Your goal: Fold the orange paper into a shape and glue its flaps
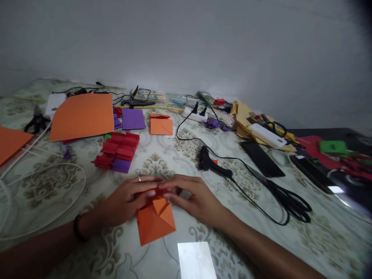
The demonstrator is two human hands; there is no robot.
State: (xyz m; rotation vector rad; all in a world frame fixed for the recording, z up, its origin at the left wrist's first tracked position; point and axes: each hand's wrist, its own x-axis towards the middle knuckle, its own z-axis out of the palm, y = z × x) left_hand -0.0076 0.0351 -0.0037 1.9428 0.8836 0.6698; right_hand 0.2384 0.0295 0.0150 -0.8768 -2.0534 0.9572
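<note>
An orange folded paper point(155, 226) lies on the patterned tablecloth in front of me, creased, with a small raised flap near its top. My left hand point(132, 199) pinches its upper left edge between thumb and fingers. Opposite it, my right hand point(188, 197) grips the top right part of the same paper, fingertips close to those of the left hand. The fingers hide part of the upper fold. Behind the hands sit a block of red and purple folded papers point(120, 149), a purple paper square point(133, 118) and another orange folded paper point(161, 126).
Right of the hands lie a black glue gun point(215, 163) with its cord, scissors point(286, 197) and a black phone point(261, 159). A white power strip point(195, 114) is farther back. At left are a large orange sheet point(84, 118) and a looped white cable point(84, 182).
</note>
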